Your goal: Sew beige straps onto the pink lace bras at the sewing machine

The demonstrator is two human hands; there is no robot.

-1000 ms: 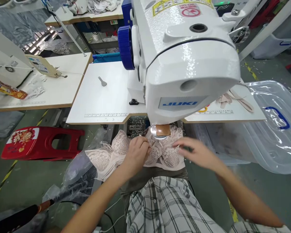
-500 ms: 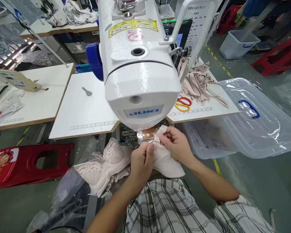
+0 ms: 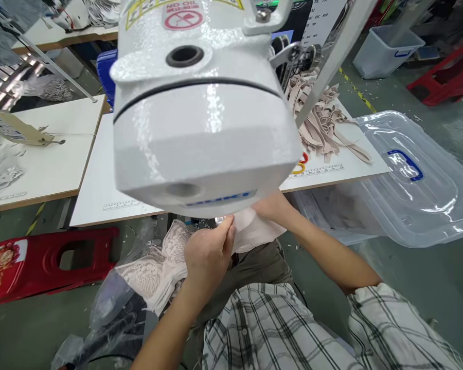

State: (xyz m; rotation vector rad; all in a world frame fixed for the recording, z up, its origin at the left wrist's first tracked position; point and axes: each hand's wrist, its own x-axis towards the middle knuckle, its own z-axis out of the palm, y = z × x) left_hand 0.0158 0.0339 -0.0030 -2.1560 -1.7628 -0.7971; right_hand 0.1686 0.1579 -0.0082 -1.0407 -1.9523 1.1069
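Observation:
The white sewing machine head [image 3: 206,139] fills the upper middle and hides part of the work below it. My left hand [image 3: 210,252] is closed, thumb and index finger pinching the edge of a pale pink bra [image 3: 254,234] just under the head. My right hand [image 3: 273,206] is at the bra's far right side, its fingers hidden behind the head. Left of my left hand, more beige lace bras [image 3: 158,267] lie in a heap on clear plastic.
Beige fabric straps [image 3: 324,123] and red-and-yellow-handled scissors [image 3: 300,165] lie on the white tabletop [image 3: 351,172] to the right. Beside it is a clear plastic bin lid [image 3: 420,205] with a blue handle. A red stool [image 3: 42,262] stands at left.
My view has moved closer to the machine head, which now looks larger and covers my right fingers. Both hands have moved forward toward the machine, and the bra's top edge has gone under the head.

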